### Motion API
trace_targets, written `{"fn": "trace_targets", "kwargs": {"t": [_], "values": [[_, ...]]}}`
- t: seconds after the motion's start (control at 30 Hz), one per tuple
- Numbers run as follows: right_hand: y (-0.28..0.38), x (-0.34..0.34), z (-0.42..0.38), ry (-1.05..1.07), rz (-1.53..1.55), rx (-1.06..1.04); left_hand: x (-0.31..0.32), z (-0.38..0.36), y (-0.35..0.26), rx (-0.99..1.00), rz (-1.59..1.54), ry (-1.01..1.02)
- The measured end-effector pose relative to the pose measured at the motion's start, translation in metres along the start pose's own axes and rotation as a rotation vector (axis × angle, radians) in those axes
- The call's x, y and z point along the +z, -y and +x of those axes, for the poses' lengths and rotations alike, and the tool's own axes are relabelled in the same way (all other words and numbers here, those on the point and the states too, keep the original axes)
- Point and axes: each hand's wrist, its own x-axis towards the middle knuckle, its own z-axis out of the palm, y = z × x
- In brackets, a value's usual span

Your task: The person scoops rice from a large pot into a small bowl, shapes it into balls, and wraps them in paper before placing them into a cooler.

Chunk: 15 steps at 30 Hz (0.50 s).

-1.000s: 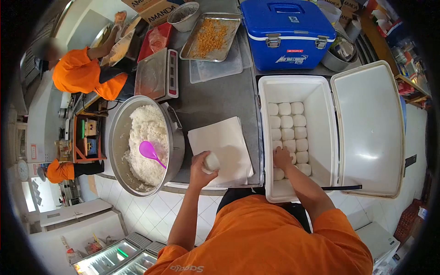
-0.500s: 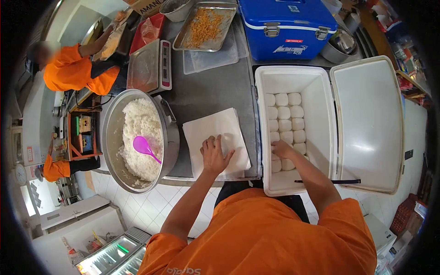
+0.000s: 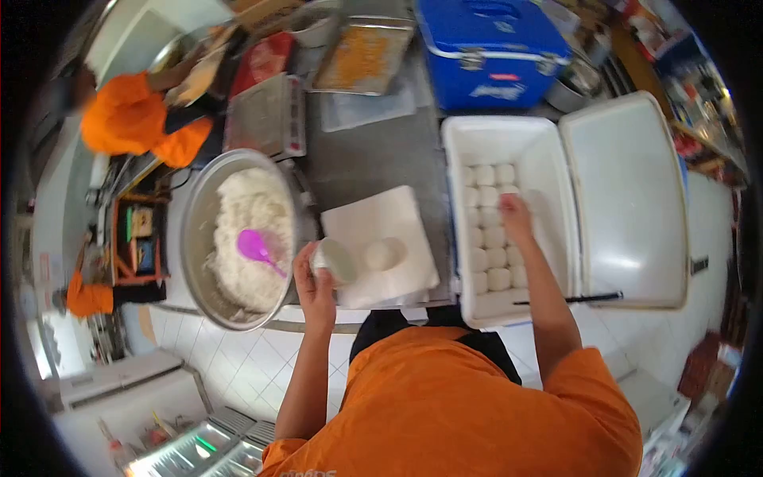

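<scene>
My left hand (image 3: pixel 311 280) is closed around a pale whitish-green cup (image 3: pixel 337 262), tipped on its side above the left part of the paper stack. A rounded white mound, apparently rice (image 3: pixel 385 254), sits on the white paper sheets (image 3: pixel 413 274) just right of the cup. My right hand (image 3: pixel 515 213) is inside the open white cool box (image 3: pixel 509 310), over rows of white rounded bundles (image 3: pixel 486 237). Its fingers look curled together; blur hides whether anything is in them. Left of the paper stands a big metal pot of white rice (image 3: pixel 246 199) with a purple rice paddle (image 3: pixel 256 245) in it.
A scale (image 3: pixel 266 119), a tray of orange shreds (image 3: pixel 362 56) and a blue cooler (image 3: pixel 493 63) stand behind on the grey table (image 3: pixel 373 151). The cool box lid (image 3: pixel 628 207) hangs open at right. Two people in orange shirts (image 3: pixel 119 115) are at the left.
My left hand has gone from lying flat on the paper to holding the cup at its left. A white mound now sits on the paper. My right hand has moved farther back over the bundles.
</scene>
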Motion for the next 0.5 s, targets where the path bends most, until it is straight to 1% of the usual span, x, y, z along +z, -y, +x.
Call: {"fn": "trace_targets", "kwargs": {"t": [0.03, 0.07, 0.1, 0.13, 0.17, 0.2, 0.23, 0.27, 0.3, 0.37, 0.4, 0.43, 0.47, 0.5], "values": [[0.034, -0.009, 0.001, -0.141, 0.11, -0.104, -0.008, 0.0, -0.027, -0.197, -0.399, -0.141], [0.099, -0.014, -0.009, -0.191, 0.158, -0.098, -0.034, 0.004, -0.045, -0.165, -0.388, -0.192], [0.166, -0.016, -0.025, -0.239, 0.205, -0.089, -0.064, 0.008, -0.06, -0.171, -0.734, 0.001], [0.219, -0.007, -0.038, -0.149, 0.182, -0.184, -0.094, 0.012, -0.073, -0.162, -1.075, 0.222], [0.263, 0.01, -0.053, -0.07, 0.148, -0.28, -0.122, 0.017, -0.083, -0.118, -1.246, 0.241], [0.301, 0.04, -0.071, 0.026, 0.252, -0.407, -0.149, 0.022, -0.086, -0.083, -1.252, 0.226], [0.346, 0.071, -0.093, 0.088, 0.268, -0.473, -0.177, 0.027, -0.087, 0.065, -1.111, 0.167], [0.381, 0.105, -0.11, 0.208, 0.264, -0.579, -0.205, 0.031, -0.087, 0.199, -0.968, 0.11], [0.409, 0.138, -0.125, 0.324, 0.254, -0.678, -0.237, 0.033, -0.084, 0.201, -0.826, 0.058], [0.451, 0.206, -0.148, 0.378, -0.283, -0.852, -0.276, 0.037, -0.085, 0.241, -0.845, 0.087], [0.459, 0.239, -0.156, 0.374, -0.303, -0.863, -0.296, 0.04, -0.084, 0.278, -0.847, 0.116], [0.461, 0.272, -0.162, 0.364, -0.526, -0.838, -0.317, 0.037, -0.075, 0.275, -0.784, 0.042], [0.462, 0.299, -0.165, 0.347, -0.748, -0.81, -0.339, 0.032, -0.064, 0.287, -0.807, 0.031], [0.461, 0.318, -0.165, 0.345, -0.768, -0.825, -0.36, 0.027, -0.053, 0.245, -0.661, -0.064]]}}
